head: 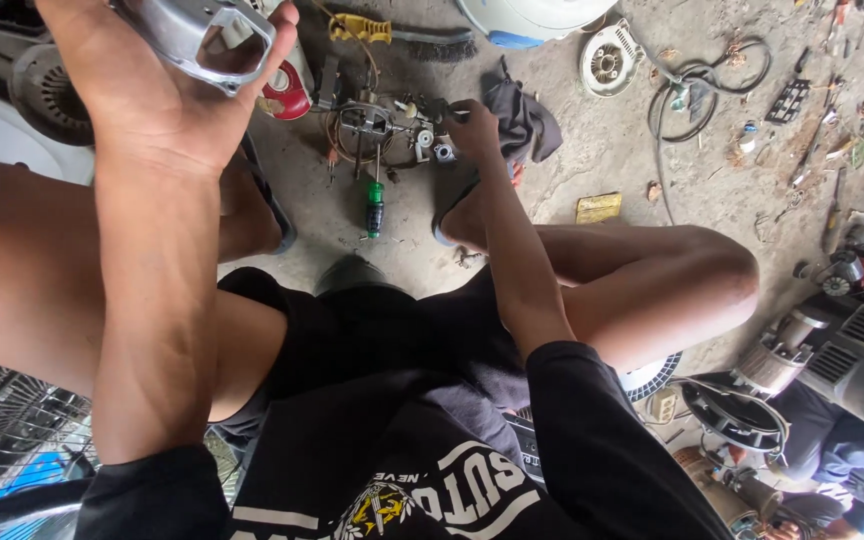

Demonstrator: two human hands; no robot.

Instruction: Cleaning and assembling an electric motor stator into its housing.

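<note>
Between the left hand's (167, 85) curled fingers the grey cast-metal housing (202, 35) could slip, while the right hand's (474, 125) fingers pinch small parts (432, 145) beside the green-handled screwdriver (375, 205), likely scattering them across the floor (632, 150).

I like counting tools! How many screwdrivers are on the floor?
1. A green-and-black-handled screwdriver lies on the concrete between the person's feet. Others may hide in the clutter at the right.

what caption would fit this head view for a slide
Seated over a concrete floor, the left hand holds a silver housing while the right hand reaches into small parts.
</note>
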